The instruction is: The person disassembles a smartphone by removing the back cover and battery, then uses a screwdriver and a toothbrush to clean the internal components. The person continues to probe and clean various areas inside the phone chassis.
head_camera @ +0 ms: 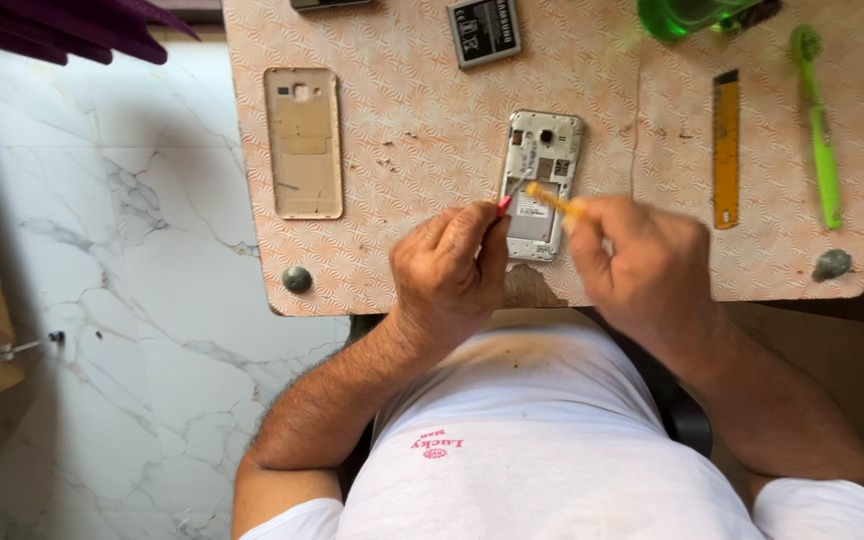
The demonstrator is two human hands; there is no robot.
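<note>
Holding two tools, both hands (552, 260) probe one phone (540, 180).

shirt: white, short sleeves | chest: small red print | arms: bare, hairy forearms

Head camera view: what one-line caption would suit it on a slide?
Two hands, left and right, work slim tools over an opened phone on a patterned board.

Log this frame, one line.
left hand: red-handled tool on opened phone | right hand: orange tool, blurred | back cover left
</note>
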